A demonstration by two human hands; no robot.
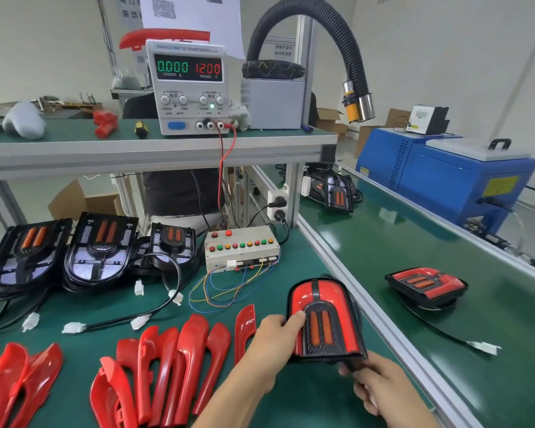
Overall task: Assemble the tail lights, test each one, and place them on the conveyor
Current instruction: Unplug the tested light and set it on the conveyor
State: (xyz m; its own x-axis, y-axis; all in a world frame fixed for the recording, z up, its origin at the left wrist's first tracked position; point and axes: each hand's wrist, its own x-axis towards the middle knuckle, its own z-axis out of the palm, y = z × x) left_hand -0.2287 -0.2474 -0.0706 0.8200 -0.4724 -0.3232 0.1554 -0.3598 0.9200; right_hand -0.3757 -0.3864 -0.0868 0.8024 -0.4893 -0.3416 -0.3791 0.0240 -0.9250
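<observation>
Both hands grasp the assembled red-and-black plastic tail light [325, 319] above the green worktop [284, 393], left hand [272, 338] pinching its side, right hand [380, 384] gripping its near end, long axis toward twelve o'clock, the green conveyor belt [383, 242] at three o'clock, nearer the right hand.

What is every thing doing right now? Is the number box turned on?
Power supply: on, display lit, reads 0.000 and 12.00.
Held tail light: red cover fitted, unlit, gripped by both hands.
Left hand: grips the light's left edge.
Right hand: pinches its bottom end.
Tail light on conveyor: lying flat, unlit, cable trailing.
Black housings: uncovered, unplugged.
Red covers: loose on the bench.
</observation>
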